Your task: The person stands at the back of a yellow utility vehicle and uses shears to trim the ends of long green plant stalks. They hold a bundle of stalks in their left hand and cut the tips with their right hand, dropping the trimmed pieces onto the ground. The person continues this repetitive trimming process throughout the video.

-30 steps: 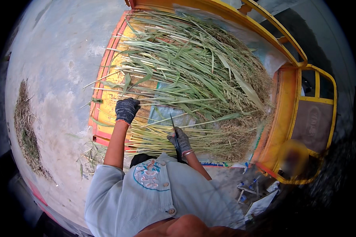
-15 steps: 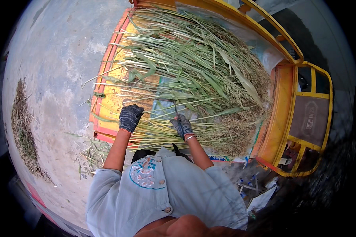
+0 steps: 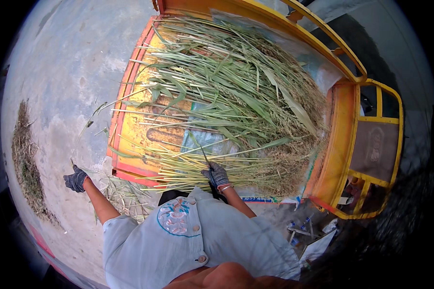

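Observation:
My left hand (image 3: 75, 180), in a dark knit glove, is out over the concrete floor at the left, away from the stalks. Its fingers are curled, with a thin sliver poking up from them that I cannot make out. My right hand (image 3: 216, 174), gloved the same way, is closed on a knife (image 3: 206, 157) with a thin dark blade pointing up and away. It rests over a layer of yellowish stripped stalks (image 3: 183, 166). Beyond lies a large heap of leafy green stalks (image 3: 217, 82), with brown seed heads (image 3: 299, 159) toward the right.
The stalks lie on a yellow and orange cart bed (image 3: 130, 126), partly on a plastic sheet (image 3: 202, 140). Yellow rails (image 3: 332, 53) border its far and right sides. Stripped leaves (image 3: 125, 192) and a dry plant pile (image 3: 26, 159) are on the floor (image 3: 72, 86).
My left hand has swung left from the stalk ends to over the floor. My right hand, still holding the knife, has shifted slightly left and nearer. A leafy piece now shows left of the cart.

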`<move>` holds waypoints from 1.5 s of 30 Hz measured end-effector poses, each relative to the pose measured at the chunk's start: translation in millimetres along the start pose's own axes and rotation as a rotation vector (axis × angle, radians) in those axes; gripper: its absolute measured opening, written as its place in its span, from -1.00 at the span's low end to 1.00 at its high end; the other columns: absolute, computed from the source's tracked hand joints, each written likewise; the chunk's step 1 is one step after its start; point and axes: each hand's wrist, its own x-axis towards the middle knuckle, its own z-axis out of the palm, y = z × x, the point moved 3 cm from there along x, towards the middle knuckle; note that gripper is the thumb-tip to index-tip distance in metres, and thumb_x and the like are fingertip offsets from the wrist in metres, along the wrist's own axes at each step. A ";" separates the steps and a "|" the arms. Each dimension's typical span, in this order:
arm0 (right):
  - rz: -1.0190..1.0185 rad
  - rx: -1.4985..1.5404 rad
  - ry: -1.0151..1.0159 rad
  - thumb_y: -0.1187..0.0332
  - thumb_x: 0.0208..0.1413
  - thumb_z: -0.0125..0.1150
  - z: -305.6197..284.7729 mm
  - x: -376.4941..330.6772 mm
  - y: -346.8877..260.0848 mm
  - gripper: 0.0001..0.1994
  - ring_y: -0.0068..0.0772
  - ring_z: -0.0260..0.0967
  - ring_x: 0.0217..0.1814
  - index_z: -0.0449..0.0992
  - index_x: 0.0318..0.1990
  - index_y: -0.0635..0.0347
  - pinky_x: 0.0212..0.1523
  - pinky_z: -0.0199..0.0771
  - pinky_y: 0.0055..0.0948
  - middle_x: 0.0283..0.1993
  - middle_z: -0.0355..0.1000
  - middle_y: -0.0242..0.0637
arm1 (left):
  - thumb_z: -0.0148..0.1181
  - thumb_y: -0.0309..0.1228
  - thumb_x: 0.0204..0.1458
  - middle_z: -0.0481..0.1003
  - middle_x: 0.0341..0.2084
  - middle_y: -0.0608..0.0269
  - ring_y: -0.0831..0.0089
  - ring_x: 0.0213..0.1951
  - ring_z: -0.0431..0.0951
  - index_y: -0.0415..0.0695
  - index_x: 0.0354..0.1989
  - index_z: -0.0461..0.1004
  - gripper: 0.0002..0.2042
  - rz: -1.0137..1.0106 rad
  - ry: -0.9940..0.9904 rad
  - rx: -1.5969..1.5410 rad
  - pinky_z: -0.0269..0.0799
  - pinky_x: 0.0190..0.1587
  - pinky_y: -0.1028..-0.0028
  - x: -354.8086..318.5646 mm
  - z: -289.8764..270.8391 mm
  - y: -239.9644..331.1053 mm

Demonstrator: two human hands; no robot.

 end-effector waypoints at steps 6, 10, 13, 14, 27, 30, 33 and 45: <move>0.271 0.221 0.150 0.11 -0.22 0.34 -13.3 8.3 31.3 -0.52 -0.36 0.39 -0.25 0.44 -0.16 0.21 -0.17 0.35 -0.42 -0.31 0.45 -0.20 | 0.17 -0.33 -0.14 0.47 -0.27 0.06 0.15 -0.17 0.43 -0.16 -0.34 0.50 -0.79 0.899 -0.269 -0.568 0.30 -0.08 0.28 -150.9 -3.7 113.6; 0.125 0.289 0.335 0.17 -0.24 0.37 -25.9 16.1 32.0 -0.54 -0.46 0.38 -0.28 0.43 -0.17 0.22 -0.18 0.35 -0.47 -0.34 0.45 -0.28 | 0.25 -0.29 -0.26 0.36 -0.07 0.05 0.13 0.00 0.30 -0.09 -0.13 0.42 -0.58 1.651 -0.629 -0.433 0.13 0.06 0.21 -341.1 -35.4 202.4; 0.180 0.293 0.266 0.17 -0.23 0.36 -24.6 14.5 53.1 -0.53 -0.40 0.39 -0.25 0.43 -0.15 0.23 -0.15 0.35 -0.46 -0.29 0.46 -0.24 | 0.09 -0.19 -0.15 0.37 -0.07 0.04 0.11 -0.03 0.34 -0.04 -0.06 0.36 -0.57 1.849 -0.517 -0.264 0.00 0.11 0.06 -417.0 -20.3 224.0; 0.190 0.296 0.244 0.17 -0.22 0.36 -25.4 14.5 58.1 -0.52 -0.39 0.39 -0.24 0.43 -0.14 0.23 -0.15 0.35 -0.46 -0.28 0.46 -0.23 | 0.04 -0.21 -0.12 0.39 -0.11 0.05 0.11 -0.05 0.36 -0.06 -0.11 0.38 -0.63 1.828 -0.591 -0.200 0.00 0.11 0.06 -426.0 -10.6 224.5; 0.132 0.152 0.229 0.27 -0.18 0.34 -12.2 8.3 52.2 -0.66 -0.57 0.23 -0.48 0.40 -0.30 0.27 -0.39 0.30 -0.55 -0.51 0.34 -0.38 | -0.01 -0.32 -0.07 0.47 -0.34 0.01 0.04 -0.26 0.46 0.12 -0.13 0.42 -0.72 1.262 -0.810 -0.340 0.37 -0.21 0.18 -422.7 33.9 226.4; 0.122 0.182 0.231 0.29 -0.17 0.34 -10.0 10.2 55.0 -0.66 -0.57 0.24 -0.47 0.39 -0.28 0.27 -0.39 0.31 -0.55 -0.50 0.35 -0.38 | -0.01 -0.34 -0.10 0.46 -0.33 -0.05 0.06 -0.24 0.45 -0.02 -0.15 0.42 -0.71 1.226 -0.802 -0.317 0.36 -0.19 0.19 -429.9 34.6 250.8; 0.146 0.153 0.237 0.15 -0.17 0.29 -8.0 9.6 71.0 -0.51 -0.26 0.33 -0.26 0.38 -0.14 0.34 -0.18 0.32 -0.44 -0.29 0.40 -0.12 | -0.05 -0.35 -0.10 0.46 -0.33 -0.01 0.07 -0.20 0.44 -0.14 -0.27 0.43 -0.76 1.087 -0.951 -0.518 0.32 -0.14 0.23 -441.2 40.6 260.6; 0.195 0.186 0.294 0.13 -0.21 0.31 -17.0 -4.0 63.3 -0.53 -0.21 0.38 -0.23 0.42 -0.16 0.24 -0.15 0.34 -0.37 -0.27 0.43 -0.11 | 0.08 -0.33 -0.07 0.47 -0.36 0.13 0.16 -0.28 0.45 -0.12 -0.31 0.47 -0.82 1.188 -0.278 -0.516 0.34 -0.22 0.28 -164.1 22.5 155.3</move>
